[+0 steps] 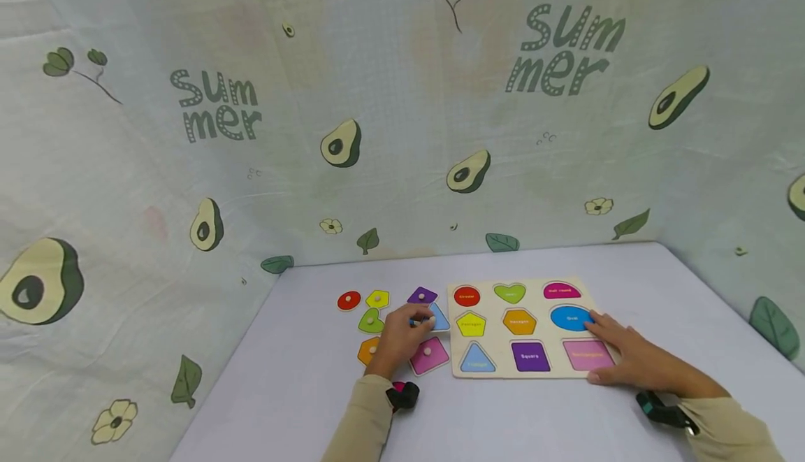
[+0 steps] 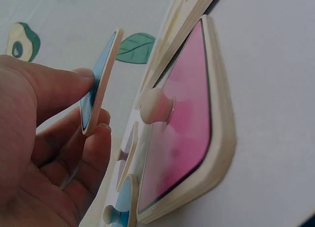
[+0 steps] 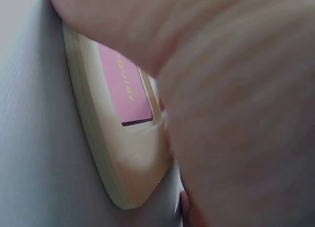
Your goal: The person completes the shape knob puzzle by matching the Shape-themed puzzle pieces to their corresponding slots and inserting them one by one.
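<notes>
My left hand [image 1: 402, 333] pinches a light-blue triangle puzzle piece [image 1: 439, 316] between thumb and fingers, tilted on edge in the left wrist view. It is just left of the wooden shape board [image 1: 503, 358]. A pink rectangular piece [image 2: 184, 123] with a round wooden knob lies beside this hand. Past it, a blue piece [image 2: 129, 200] and a purple piece [image 2: 129, 155] show in part. My right hand [image 1: 644, 361] rests on the board's right edge, fingers spread near the blue oval and thumb at the lower corner; its palm hides much of the board in the right wrist view.
Left of the board lie a red circle piece [image 1: 344, 303], a yellow pentagon piece [image 1: 377, 302], a green heart piece [image 1: 370, 323], a purple square piece [image 1: 421, 296] and an orange piece [image 1: 365, 351] partly behind the left hand. A printed cloth [image 1: 402, 98] hangs behind the white table [image 1: 289, 371].
</notes>
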`<state>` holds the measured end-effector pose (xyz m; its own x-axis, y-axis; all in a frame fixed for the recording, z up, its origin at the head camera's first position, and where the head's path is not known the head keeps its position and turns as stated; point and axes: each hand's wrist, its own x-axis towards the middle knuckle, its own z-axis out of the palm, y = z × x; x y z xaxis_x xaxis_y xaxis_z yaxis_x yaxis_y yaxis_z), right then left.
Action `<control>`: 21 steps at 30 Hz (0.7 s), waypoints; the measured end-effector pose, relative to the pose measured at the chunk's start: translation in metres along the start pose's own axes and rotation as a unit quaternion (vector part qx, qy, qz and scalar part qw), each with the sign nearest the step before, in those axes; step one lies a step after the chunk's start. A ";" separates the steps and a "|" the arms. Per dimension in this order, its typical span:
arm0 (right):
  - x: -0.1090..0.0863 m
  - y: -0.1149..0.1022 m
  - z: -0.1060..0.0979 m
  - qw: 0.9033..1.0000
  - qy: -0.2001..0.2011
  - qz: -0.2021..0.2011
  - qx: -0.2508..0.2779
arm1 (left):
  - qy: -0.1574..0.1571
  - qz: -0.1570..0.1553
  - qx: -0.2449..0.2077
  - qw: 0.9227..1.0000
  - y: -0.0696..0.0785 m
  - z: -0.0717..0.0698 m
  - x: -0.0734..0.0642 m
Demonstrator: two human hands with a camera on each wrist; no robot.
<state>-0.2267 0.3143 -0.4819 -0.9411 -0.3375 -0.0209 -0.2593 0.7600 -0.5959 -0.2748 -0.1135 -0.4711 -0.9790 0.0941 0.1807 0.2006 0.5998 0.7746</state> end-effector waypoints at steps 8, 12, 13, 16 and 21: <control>0.001 0.002 0.000 1.000 0.006 -0.012 0.010 | -0.015 -0.014 0.015 1.000 0.006 0.005 -0.004; 0.001 0.002 0.001 1.000 0.002 -0.014 0.010 | -0.028 -0.029 0.003 0.999 0.006 0.007 -0.006; 0.001 0.002 0.001 1.000 0.003 -0.015 0.007 | -0.033 -0.028 -0.003 0.999 0.006 0.007 -0.007; 0.000 0.002 0.001 1.000 0.003 -0.013 0.004 | -0.042 -0.017 -0.007 0.999 0.008 0.007 -0.008; -0.002 0.000 0.002 1.000 0.002 -0.007 0.013 | -0.052 0.008 0.016 0.998 0.010 0.007 -0.011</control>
<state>-0.2245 0.3139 -0.4839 -0.9381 -0.3463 -0.0093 -0.2673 0.7407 -0.6163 -0.2624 -0.1029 -0.4694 -0.9744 0.1853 0.1277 0.2169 0.6217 0.7526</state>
